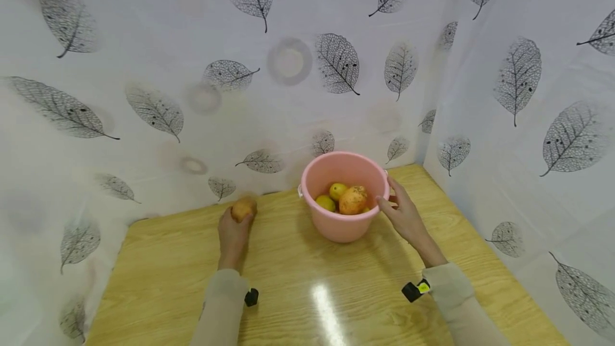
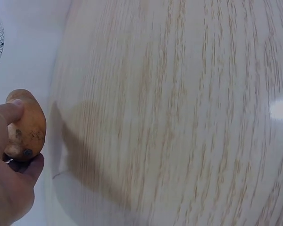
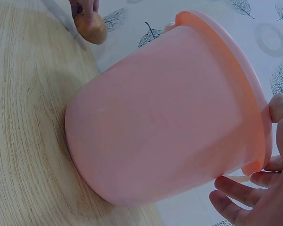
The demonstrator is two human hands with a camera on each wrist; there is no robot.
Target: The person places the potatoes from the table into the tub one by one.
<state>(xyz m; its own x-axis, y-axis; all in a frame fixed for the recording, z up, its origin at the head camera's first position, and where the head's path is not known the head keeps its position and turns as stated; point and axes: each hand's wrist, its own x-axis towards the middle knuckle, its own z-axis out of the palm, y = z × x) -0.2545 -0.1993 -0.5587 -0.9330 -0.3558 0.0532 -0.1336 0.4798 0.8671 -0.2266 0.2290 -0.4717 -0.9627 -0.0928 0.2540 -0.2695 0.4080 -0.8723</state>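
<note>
My left hand [image 1: 233,235] grips a roundish orange-brown fruit [image 1: 244,208] at the table's back edge. In the left wrist view this fruit [image 2: 32,125] shows dark blemishes and a small dark spot at one end, with the thumb on one side and fingers curled under the other. To the right, a pink plastic bucket [image 1: 342,227] stands upright on the table. My right hand [image 1: 404,217] holds its rim, thumb on top and fingers below, as the right wrist view shows. Inside the bucket lie a large blotchy orange fruit [image 1: 353,201] and several yellow lemon-like fruits [image 1: 338,191].
A light wooden table [image 1: 288,282] carries the bucket. Behind and to the right hangs a white sheet [image 1: 307,105] printed with dark leaves, close along the table's edges. The bucket's white handle fitting [image 1: 300,190] shows at its left side.
</note>
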